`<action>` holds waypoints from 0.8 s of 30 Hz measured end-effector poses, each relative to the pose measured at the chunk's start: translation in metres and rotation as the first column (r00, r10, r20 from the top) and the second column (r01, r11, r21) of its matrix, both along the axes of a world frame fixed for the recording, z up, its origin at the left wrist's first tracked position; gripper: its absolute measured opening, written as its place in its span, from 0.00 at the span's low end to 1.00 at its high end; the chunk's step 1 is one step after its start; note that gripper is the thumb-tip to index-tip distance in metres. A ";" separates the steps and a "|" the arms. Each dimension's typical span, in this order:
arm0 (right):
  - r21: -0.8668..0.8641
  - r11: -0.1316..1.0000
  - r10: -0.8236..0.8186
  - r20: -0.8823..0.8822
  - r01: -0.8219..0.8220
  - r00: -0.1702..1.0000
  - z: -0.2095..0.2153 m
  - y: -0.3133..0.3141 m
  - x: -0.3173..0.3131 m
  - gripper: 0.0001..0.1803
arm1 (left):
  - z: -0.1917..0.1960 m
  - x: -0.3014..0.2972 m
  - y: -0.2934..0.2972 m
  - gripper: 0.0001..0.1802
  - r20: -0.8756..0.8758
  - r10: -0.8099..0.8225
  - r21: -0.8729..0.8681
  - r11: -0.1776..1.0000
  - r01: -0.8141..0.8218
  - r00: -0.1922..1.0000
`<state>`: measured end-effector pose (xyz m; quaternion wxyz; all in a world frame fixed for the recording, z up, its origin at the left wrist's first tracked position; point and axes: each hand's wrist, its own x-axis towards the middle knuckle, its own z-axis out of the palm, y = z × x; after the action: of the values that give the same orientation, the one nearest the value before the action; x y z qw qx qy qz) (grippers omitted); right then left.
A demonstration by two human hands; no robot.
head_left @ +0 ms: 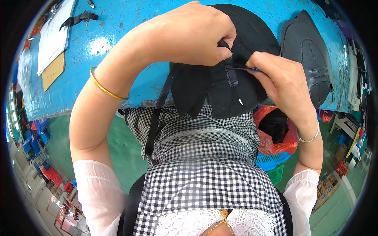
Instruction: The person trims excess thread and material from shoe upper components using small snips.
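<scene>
Black fabric piece [246, 45] lies beneath both hands, partly overhanging the near edge of the blue table [147, 84]. The left hand [197, 33] pinches a black strip [232, 76] on it between thumb and fingers; the right hand [280, 74] pinches a thin tool [255, 70] reaching across that strip. Right of these lies a second black piece [301, 45]; far left, white papers [54, 33].

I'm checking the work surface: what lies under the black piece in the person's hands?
The blue table shows around the black piece, whose near edge overhangs the table above the checked cloth. Whatever lies directly beneath its middle is covered.
</scene>
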<state>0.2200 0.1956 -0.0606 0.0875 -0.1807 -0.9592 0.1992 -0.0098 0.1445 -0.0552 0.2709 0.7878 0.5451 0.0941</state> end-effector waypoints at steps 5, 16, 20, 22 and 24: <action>-0.095 0.994 -0.050 0.058 0.055 0.997 0.008 0.008 0.002 0.09 | 0.001 -0.006 -0.005 0.09 0.011 -0.004 0.022 1.000 0.004 1.000; -0.099 0.994 -0.030 0.035 0.034 0.999 -0.001 0.019 -0.009 0.13 | -0.006 -0.016 -0.006 0.10 0.139 -0.005 0.009 1.000 0.003 0.990; -0.096 0.995 -0.042 -0.082 0.034 0.996 0.017 -0.002 -0.001 0.09 | -0.016 -0.026 -0.011 0.09 0.471 0.128 0.069 0.981 -0.181 0.873; 0.059 0.998 0.028 -0.092 -0.022 0.995 0.014 -0.021 -0.005 0.13 | 0.002 -0.040 -0.018 0.07 0.747 0.463 -0.452 0.880 -0.145 0.477; 0.198 0.980 0.019 -0.036 -0.012 0.999 -0.001 -0.045 -0.013 0.19 | 0.007 -0.041 -0.020 0.07 0.731 0.570 -0.488 0.821 -0.298 0.374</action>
<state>0.2071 0.1503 -0.0612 0.1214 -0.1598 -0.9738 0.1067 -0.0510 0.1241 -0.0482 0.5738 0.4153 0.5343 0.4612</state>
